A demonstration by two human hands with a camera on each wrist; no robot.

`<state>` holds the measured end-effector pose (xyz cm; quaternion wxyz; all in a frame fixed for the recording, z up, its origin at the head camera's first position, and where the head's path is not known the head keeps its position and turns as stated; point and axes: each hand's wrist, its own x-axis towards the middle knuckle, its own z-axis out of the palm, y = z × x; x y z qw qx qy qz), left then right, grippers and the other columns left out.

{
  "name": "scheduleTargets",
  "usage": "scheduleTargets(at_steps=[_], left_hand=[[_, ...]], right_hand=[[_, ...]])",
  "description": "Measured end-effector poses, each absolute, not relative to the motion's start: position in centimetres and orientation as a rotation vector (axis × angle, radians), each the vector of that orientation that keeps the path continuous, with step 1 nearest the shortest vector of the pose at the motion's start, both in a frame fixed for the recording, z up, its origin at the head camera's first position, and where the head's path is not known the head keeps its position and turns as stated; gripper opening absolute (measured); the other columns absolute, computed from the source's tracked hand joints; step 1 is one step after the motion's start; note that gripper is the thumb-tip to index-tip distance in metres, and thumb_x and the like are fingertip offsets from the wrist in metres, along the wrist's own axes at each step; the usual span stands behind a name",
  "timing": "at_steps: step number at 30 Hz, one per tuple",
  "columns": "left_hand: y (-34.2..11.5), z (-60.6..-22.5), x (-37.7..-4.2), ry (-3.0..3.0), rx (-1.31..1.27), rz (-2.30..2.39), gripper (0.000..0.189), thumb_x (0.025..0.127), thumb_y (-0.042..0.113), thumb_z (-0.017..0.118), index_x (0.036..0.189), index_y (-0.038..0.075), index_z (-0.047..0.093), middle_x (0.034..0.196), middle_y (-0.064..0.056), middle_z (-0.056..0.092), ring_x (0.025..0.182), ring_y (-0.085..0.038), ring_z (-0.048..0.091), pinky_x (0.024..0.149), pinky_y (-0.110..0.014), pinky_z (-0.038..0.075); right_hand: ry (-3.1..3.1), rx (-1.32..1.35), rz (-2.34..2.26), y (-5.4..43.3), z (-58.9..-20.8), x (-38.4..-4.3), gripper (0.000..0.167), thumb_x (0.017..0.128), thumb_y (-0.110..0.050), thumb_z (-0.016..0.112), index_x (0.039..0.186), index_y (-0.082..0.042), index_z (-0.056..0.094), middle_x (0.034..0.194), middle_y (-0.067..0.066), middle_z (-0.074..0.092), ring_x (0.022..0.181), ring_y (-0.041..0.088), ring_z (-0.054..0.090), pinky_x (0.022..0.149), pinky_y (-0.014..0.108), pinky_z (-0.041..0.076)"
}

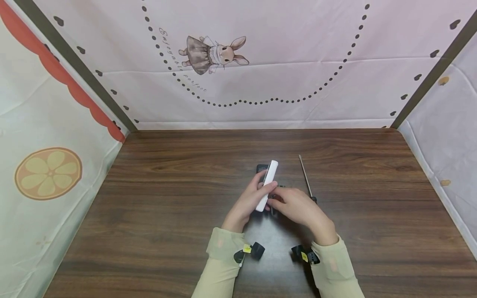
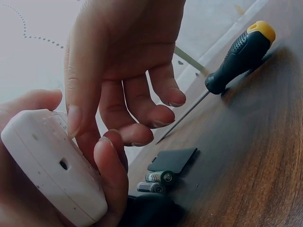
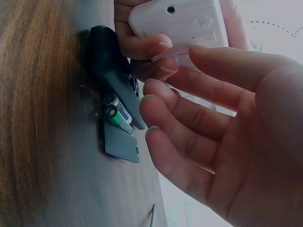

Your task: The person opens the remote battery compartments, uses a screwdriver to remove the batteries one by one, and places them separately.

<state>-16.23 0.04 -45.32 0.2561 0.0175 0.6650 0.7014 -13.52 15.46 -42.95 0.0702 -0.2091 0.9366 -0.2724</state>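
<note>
My left hand (image 1: 242, 207) grips a small white plastic device (image 1: 270, 176), tilted on its edge above the table. In the left wrist view the device (image 2: 52, 165) shows rounded corners and a small dark hole in its side. My right hand (image 1: 299, 207) meets it from the right, thumb and index finger pinching its edge. The other right fingers are loosely bent beside it, as the right wrist view shows. Left fingers wrap the near side of the device (image 3: 182, 23), and its far face is hidden.
On the wooden table (image 1: 167, 198), below the hands, lie a black curved object (image 3: 109, 66), two small batteries (image 3: 118, 113) and a flat dark cover (image 3: 120, 144). A screwdriver (image 1: 305, 176) with a black and yellow handle lies to their right. Printed cloth walls (image 1: 279, 82) surround the table.
</note>
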Motion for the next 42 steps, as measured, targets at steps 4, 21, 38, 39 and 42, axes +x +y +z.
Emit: scheduleTargets(at_steps=[4,21,38,39,42], left_hand=[[0.0,-44.1,-15.8,1.815,0.052,1.89,0.065,0.085,0.033,0.06,0.139,0.022,0.025,0.101,-0.009,0.056,0.062,-0.016,0.054,0.053,-0.029,0.049],[0.0,-42.9,-15.3,1.849,0.038,1.862,0.064,0.085,0.034,0.059,0.138,0.022,0.027,0.1,-0.008,0.057,0.06,-0.014,0.052,0.05,-0.024,0.045],[0.0,-43.0,-15.3,1.85,0.043,1.862,0.064,0.085,0.034,0.059,0.139,0.021,0.026,0.102,-0.008,0.056,0.061,-0.013,0.052,0.051,-0.024,0.045],[0.0,-43.0,-15.4,1.849,0.044,1.864,0.065,0.085,0.034,0.059,0.139,0.021,0.026,0.101,-0.008,0.056,0.061,-0.013,0.052,0.05,-0.024,0.045],[0.0,-43.0,-15.4,1.85,0.04,1.861,0.065,0.085,0.034,0.059,0.139,0.02,0.025,0.101,-0.008,0.056,0.061,-0.013,0.052,0.05,-0.024,0.044]], right_hand=[[2.819,-0.628,-0.819,15.5,-43.0,-13.5,0.017,0.087,-0.032,0.056,0.098,-0.019,0.059,0.064,-0.012,0.05,0.059,0.01,0.045,0.057,0.028,0.038],[2.809,-0.623,-0.838,15.5,-43.0,-13.6,0.017,0.088,-0.032,0.056,0.098,-0.019,0.059,0.067,-0.011,0.052,0.06,0.01,0.046,0.057,0.028,0.038],[2.804,-0.623,-0.845,15.5,-43.1,-13.5,0.016,0.087,-0.032,0.056,0.096,-0.019,0.059,0.065,-0.01,0.051,0.058,0.01,0.045,0.056,0.028,0.038],[2.804,-0.622,-0.843,15.5,-43.1,-13.6,0.016,0.087,-0.032,0.056,0.096,-0.019,0.059,0.065,-0.01,0.051,0.058,0.01,0.045,0.056,0.028,0.038],[2.804,-0.621,-0.837,15.5,-43.0,-13.6,0.016,0.087,-0.032,0.056,0.096,-0.019,0.059,0.064,-0.01,0.05,0.057,0.01,0.045,0.055,0.028,0.037]])
